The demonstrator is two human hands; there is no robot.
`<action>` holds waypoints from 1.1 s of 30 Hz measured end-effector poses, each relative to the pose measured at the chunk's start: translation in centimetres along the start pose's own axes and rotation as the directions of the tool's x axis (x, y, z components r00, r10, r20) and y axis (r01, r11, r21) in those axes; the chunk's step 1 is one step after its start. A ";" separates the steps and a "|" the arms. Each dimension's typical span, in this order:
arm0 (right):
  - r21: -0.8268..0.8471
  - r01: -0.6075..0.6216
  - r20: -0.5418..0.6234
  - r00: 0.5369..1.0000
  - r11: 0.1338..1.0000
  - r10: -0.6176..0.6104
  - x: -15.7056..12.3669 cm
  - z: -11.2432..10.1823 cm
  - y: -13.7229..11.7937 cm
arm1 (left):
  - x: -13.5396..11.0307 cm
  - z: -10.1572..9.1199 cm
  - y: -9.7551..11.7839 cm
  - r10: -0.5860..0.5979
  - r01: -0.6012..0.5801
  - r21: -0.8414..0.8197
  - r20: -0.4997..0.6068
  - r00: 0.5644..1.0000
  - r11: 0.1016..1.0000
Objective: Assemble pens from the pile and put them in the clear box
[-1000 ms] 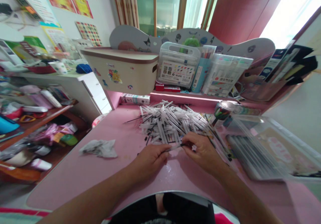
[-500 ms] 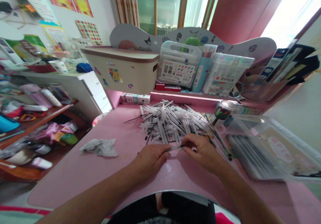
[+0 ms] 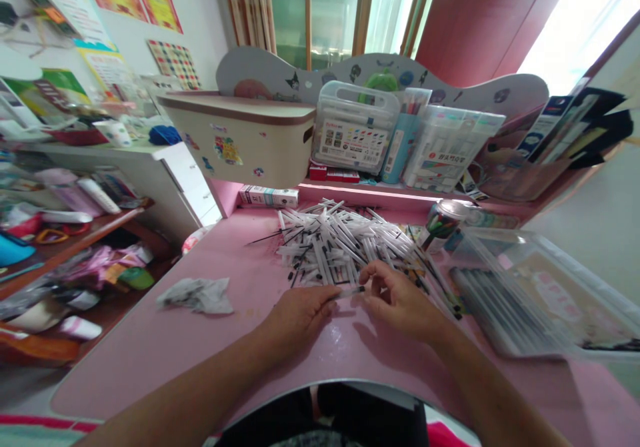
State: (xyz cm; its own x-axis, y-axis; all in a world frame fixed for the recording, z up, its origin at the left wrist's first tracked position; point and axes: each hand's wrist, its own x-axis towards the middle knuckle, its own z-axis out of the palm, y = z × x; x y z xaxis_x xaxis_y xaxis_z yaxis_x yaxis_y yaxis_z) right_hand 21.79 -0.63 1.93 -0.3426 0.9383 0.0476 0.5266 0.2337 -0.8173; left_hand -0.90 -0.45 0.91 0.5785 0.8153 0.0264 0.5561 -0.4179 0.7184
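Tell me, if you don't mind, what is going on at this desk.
A person's left hand holds a slim clear tube with a black end over a pink desk. The right hand is at that end, thumb and forefinger parted; whether they touch it is unclear. Beyond the hands lies a heap of pale tubes, with a crumpled tissue to the left and a clear box to the right.
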 end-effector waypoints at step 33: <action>-0.052 0.098 -0.069 0.992 0.994 -0.101 0.5 0.9 -0.1 | 0.0 0.6 -0.4 -0.031 0.033 0.086 -0.031 0.999 0.996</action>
State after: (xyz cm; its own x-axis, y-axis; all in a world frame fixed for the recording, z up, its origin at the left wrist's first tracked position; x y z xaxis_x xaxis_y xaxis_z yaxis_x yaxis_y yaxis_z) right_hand 20.87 -0.41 1.56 -0.3396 0.9252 0.1694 0.5301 0.3371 -0.7780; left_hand -0.80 -0.50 0.21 0.5420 0.8400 0.0261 0.6246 -0.4234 0.6562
